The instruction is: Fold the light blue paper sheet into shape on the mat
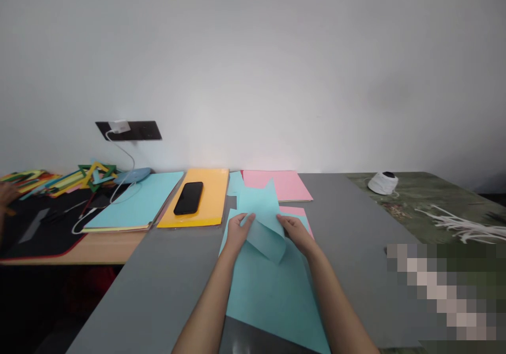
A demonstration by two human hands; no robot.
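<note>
Left hand [237,231] and right hand [297,234] pinch curled light-blue paper sheet [259,201] toward grey bench's [158,296] back edge; keep tension light, even.

Lt-blue paper [259,201]: bent, lower part curled, top edge uneven w/ pointed tip at upper R. Held tilted over larger lt-blue sheet [272,296] on gray tbl [158,291].
</note>
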